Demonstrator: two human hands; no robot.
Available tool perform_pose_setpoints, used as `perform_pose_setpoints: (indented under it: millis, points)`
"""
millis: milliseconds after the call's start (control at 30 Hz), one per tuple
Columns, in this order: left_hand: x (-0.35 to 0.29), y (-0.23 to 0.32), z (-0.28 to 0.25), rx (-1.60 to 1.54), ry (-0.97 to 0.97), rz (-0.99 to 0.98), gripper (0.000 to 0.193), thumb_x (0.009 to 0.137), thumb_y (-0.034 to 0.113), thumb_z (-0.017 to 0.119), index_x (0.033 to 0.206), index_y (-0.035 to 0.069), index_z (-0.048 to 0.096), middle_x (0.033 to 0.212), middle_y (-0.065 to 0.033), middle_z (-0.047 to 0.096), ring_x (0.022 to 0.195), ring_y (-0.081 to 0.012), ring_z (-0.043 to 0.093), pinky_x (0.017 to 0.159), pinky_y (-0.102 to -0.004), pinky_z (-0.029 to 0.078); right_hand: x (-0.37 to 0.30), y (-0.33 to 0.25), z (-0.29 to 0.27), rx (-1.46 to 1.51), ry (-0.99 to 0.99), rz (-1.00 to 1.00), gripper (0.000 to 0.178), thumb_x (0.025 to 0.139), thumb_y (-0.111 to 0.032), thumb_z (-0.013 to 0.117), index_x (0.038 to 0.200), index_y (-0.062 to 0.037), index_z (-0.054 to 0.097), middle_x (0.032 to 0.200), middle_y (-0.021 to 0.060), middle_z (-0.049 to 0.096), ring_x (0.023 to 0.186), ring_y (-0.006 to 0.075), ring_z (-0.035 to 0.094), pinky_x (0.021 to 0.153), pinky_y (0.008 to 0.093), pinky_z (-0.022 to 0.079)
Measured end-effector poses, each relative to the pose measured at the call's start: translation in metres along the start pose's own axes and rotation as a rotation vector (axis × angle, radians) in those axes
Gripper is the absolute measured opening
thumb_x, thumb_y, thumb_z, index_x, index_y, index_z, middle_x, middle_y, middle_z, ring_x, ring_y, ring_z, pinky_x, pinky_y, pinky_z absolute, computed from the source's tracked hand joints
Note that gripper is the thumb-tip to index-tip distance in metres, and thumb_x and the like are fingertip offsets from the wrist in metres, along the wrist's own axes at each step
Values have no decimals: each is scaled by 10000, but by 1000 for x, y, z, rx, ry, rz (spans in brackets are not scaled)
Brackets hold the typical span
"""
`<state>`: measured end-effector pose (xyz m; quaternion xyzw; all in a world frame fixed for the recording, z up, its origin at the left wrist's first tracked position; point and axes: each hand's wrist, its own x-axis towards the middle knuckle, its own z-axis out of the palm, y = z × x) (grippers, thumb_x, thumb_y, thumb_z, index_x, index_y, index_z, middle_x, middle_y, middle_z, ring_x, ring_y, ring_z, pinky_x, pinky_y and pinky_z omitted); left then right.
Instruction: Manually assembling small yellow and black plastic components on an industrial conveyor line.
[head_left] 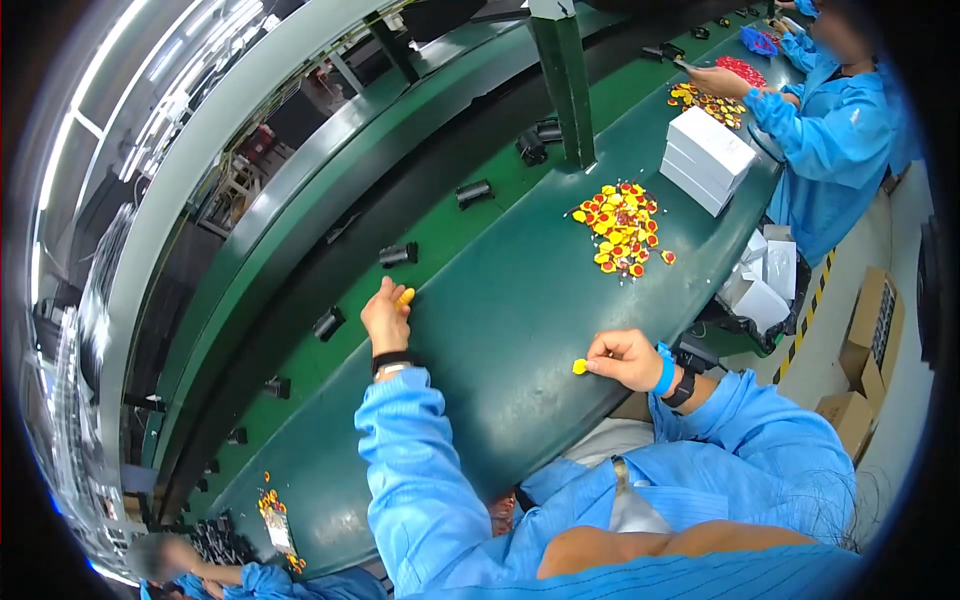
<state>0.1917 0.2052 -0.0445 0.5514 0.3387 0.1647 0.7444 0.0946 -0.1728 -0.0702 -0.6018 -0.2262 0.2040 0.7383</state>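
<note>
My left hand [384,318] is at the far edge of the green worktable, its fingers closed on a small yellow piece [405,297]. My right hand [626,358], over the near side, pinches another small yellow piece [580,367] between thumb and fingertips. Beyond both hands, a loose pile of small yellow and red pieces [620,225] lies on the green tabletop [490,330]. What exact kind of part these are is too small to tell. Past my left hand, a black cylindrical part [398,255] rests on the green belt.
More black parts [474,193] sit spaced along the belt. A green post [562,90] rises at the table's far edge. White boxes [705,160] are stacked at right, near a co-worker in blue [825,140]. A bin of white boxes [762,285] and cardboard cartons [870,335] stand below.
</note>
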Motion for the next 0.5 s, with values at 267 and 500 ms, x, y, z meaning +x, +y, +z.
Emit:
perform_pose_setpoints:
  millis: [267,500]
  points:
    - [67,-2,64,-147,144,-81,175,855,165,673,807,30,573,698,-60,571,441,-113,454,352,-229,297,6,-10,-6,-48,16,-22,81,875,-57,606,816,0,604,736,4,563,661,60,478,579,232,395]
    - [46,-7,61,-33,-217,157,199,860,166,665,767,88,507,668,-33,530,446,-120,462,354,-181,340,7,-6,-9,-14,15,-35,74,877,-69,610,837,-7,606,744,14,577,670,67,492,593,233,410]
